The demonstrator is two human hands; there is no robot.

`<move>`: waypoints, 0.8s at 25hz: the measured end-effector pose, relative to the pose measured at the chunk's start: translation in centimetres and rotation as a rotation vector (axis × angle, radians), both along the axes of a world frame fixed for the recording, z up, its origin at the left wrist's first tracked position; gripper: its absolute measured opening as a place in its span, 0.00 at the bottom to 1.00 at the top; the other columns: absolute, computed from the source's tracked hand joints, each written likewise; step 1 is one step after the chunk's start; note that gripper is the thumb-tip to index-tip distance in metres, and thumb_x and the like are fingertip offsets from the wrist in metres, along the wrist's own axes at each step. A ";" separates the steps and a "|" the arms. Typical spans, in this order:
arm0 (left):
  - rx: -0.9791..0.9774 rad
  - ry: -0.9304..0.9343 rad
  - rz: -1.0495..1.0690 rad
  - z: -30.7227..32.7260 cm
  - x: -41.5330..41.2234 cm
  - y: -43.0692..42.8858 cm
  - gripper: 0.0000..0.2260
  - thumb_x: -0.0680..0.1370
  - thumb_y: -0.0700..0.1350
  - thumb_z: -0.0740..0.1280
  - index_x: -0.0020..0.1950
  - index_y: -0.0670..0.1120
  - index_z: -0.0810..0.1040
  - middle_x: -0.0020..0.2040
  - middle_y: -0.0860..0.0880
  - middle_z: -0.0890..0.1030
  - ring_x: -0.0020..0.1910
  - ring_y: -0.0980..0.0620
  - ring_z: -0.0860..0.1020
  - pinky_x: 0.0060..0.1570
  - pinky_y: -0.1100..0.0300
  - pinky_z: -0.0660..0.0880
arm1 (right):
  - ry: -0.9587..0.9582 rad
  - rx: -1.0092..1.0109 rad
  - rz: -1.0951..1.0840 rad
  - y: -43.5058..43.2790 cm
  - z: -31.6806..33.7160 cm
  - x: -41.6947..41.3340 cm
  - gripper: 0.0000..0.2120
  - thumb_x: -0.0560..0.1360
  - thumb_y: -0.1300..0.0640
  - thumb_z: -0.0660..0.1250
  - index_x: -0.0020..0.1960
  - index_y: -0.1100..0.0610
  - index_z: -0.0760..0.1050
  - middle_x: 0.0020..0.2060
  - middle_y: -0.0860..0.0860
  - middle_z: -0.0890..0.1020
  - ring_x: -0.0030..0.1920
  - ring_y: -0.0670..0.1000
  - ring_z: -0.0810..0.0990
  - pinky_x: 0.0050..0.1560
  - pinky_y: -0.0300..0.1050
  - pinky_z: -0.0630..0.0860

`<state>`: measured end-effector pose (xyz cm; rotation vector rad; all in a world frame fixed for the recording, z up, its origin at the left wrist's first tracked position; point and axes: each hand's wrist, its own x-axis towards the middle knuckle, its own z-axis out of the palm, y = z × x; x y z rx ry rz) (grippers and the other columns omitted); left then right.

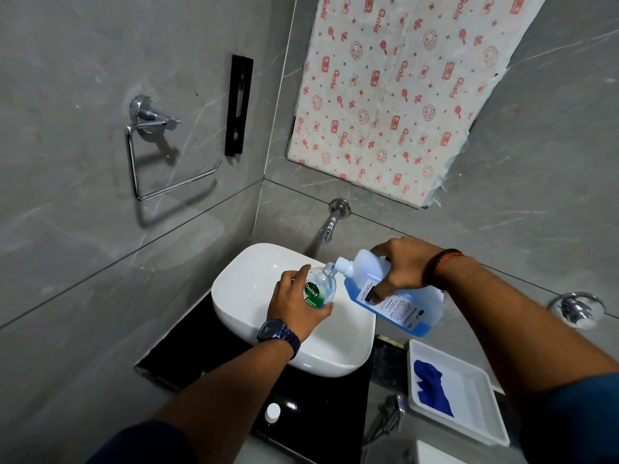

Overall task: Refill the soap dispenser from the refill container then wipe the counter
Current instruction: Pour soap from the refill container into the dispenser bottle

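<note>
- Left hand point(294, 301) wrapped around clear soap dispenser point(320, 289), held over white basin point(254, 309), top off.
- Right hand point(403, 266) clamped on tilted refill container point(392, 296), spout touching dispenser mouth, blue liquid running in.
- White cap point(272, 412) lying on black counter point(321, 406), near the front edge.
- Blue cloth point(432, 386) folded in white tray point(469, 410), right of basin.
- Wall tap point(330, 226) above basin.

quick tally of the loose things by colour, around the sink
Clear: 1, soap dispenser
Blue: 2, refill container, cloth
White: 2, tray, cap
Total: 5
</note>
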<state>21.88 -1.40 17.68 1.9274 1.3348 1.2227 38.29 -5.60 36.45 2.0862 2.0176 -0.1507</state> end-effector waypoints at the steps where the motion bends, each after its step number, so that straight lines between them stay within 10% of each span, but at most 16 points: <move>1: 0.003 -0.006 0.001 0.0 0.1 0.0 0.37 0.59 0.53 0.78 0.65 0.49 0.70 0.57 0.45 0.73 0.54 0.44 0.75 0.53 0.53 0.76 | -0.002 0.002 -0.002 0.0 0.0 0.0 0.35 0.51 0.29 0.72 0.53 0.45 0.75 0.43 0.47 0.82 0.42 0.50 0.79 0.46 0.49 0.79; 20: 0.002 -0.007 -0.003 -0.1 0.4 0.3 0.37 0.59 0.54 0.78 0.65 0.49 0.70 0.57 0.46 0.73 0.54 0.45 0.75 0.53 0.53 0.76 | 0.005 -0.010 -0.001 0.4 0.0 0.3 0.38 0.51 0.29 0.71 0.57 0.45 0.75 0.47 0.48 0.82 0.44 0.50 0.80 0.48 0.49 0.79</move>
